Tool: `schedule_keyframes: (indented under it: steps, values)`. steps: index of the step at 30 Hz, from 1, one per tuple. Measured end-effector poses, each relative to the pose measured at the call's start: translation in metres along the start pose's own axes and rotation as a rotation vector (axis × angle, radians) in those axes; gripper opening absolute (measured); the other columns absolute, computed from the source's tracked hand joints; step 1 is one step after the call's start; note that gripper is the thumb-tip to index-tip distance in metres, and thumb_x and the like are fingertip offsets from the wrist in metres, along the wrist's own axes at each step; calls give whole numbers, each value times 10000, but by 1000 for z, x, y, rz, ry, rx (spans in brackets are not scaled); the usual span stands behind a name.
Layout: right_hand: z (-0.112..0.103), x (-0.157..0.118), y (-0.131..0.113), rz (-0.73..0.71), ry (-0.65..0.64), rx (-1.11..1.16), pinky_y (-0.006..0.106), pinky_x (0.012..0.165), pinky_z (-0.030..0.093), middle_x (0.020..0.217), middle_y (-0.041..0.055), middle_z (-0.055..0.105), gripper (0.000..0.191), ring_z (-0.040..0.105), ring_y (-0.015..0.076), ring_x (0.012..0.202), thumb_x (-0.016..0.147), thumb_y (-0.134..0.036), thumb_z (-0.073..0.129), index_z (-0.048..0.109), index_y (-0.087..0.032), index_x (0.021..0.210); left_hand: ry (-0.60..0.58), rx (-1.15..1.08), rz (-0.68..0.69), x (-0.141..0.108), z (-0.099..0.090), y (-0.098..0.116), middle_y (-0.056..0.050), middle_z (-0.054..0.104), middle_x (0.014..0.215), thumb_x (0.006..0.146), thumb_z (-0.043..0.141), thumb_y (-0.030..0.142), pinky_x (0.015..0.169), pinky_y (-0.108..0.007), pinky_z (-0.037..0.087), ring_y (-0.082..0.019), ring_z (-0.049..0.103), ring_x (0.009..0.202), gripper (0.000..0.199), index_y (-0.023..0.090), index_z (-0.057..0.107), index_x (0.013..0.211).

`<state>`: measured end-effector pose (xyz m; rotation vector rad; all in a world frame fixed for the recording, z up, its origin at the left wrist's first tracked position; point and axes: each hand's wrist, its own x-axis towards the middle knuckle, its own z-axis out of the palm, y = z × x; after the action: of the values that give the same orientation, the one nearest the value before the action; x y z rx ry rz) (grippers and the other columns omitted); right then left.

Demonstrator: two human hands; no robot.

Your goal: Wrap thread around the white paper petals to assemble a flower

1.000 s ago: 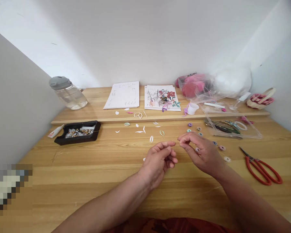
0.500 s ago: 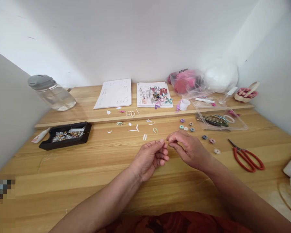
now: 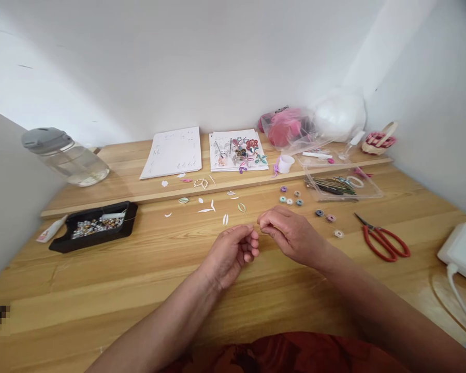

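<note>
A wooden surface [image 3: 147,316] is backed by a raised shelf [image 3: 116,166], by which bulkier items are apparently kept out of the working area. On the shelf are placed a tilted bottle [image 3: 79,168], a sheet of paper [image 3: 176,147] and, beside it, further papers [image 3: 261,139] bearing flower-like ornaments [image 3: 238,147], laid face up probably for reference. Loose beads [image 3: 97,226] are contained in a black tray [image 3: 101,237] at the left, its walls likely preventing rolling; slender tools are gathered in a clear box [image 3: 369,191]. Near the centre, the left hand [image 3: 230,252] and right hand [image 3: 289,233] are held just above the surface, fingertips nearly meeting. In each, thumb and forefinger are brought together in a pinch, a posture judged suited to fine control. Red-handled scissors [image 3: 384,242] are laid at the right, within easy reach. Leaf-shaped pieces [image 3: 226,219] are spread out beyond the left hand, presumably so that each can be distinguished. Small spools [image 3: 299,202] are grouped beyond the right hand. Whatever is pinched between the fingertips is too fine to be made out.
</note>
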<state>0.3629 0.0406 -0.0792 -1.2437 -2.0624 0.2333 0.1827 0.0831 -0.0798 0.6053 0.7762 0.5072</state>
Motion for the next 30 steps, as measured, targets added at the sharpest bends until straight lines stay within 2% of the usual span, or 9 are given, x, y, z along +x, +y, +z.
schedule_keyframes:
  steps: [5, 9, 15, 18, 21, 24, 26, 28, 30]
  values:
    - [1, 1, -1, -21, 6, -6, 286, 766, 426, 871, 63, 628, 132, 536, 179, 825, 971, -118, 453, 545, -180, 900, 34, 12, 7, 0, -1, -2, -7, 556, 597, 807, 652, 274, 375, -133, 291, -55, 515, 453, 224, 109, 615, 659]
    - [1, 0, 0, -60, -9, -71, 293, 757, 426, 842, 63, 616, 141, 518, 189, 820, 948, -81, 467, 556, -171, 886, 33, 33, 2, 1, -1, -1, -25, 584, 625, 788, 641, 236, 396, -150, 336, -85, 562, 497, 179, 112, 613, 663]
    - [0, 2, 6, -110, -37, -158, 328, 778, 458, 874, 82, 652, 141, 547, 208, 846, 952, -88, 477, 585, -164, 904, 44, 17, 38, 1, 1, -1, -22, 578, 614, 771, 631, 196, 429, -163, 369, -80, 542, 481, 162, 106, 600, 640]
    - [-5, 2, 5, -108, 51, -180, 375, 912, 465, 1052, 117, 674, 95, 581, 231, 1017, 949, -137, 529, 615, -165, 977, 45, -39, 71, 2, 1, 0, -23, 582, 615, 772, 648, 204, 433, -162, 367, -80, 543, 487, 167, 105, 603, 646]
    - [-10, 2, -1, -69, 232, -195, 418, 1000, 426, 1164, 132, 662, 118, 582, 250, 1116, 914, -167, 598, 654, -166, 1018, 32, -92, 117, 3, 0, 1, -27, 594, 623, 769, 669, 217, 444, -163, 379, -84, 553, 503, 170, 104, 613, 656]
    - [-8, 1, -8, 103, 343, -94, 378, 867, 463, 909, 80, 706, 84, 630, 210, 883, 895, -215, 636, 706, -171, 883, 21, -126, 166, 3, -1, 1, -34, 604, 633, 773, 681, 238, 461, -161, 396, -86, 563, 524, 187, 98, 626, 662]
    - [-1, 1, -13, 329, 274, 135, 341, 758, 466, 802, 51, 698, 160, 616, 180, 764, 898, -299, 644, 734, -179, 842, 13, -132, 187, 3, -1, 1, -38, 610, 640, 777, 687, 251, 471, -161, 405, -87, 570, 537, 199, 94, 633, 667]
    - [9, 2, -16, 549, 161, 484, 307, 687, 454, 816, 43, 707, 221, 610, 164, 739, 888, -383, 653, 762, -192, 911, -6, -128, 201, 3, -1, 0, -38, 612, 648, 779, 695, 257, 480, -161, 412, -86, 572, 547, 201, 91, 642, 679]
    - [19, 4, -20, 696, 119, 813, 270, 616, 418, 821, 35, 707, 268, 591, 140, 709, 852, -421, 686, 771, -204, 983, -28, -119, 208, 2, 0, -2, -34, 607, 651, 783, 701, 260, 487, -160, 415, -83, 568, 554, 202, 88, 648, 691]
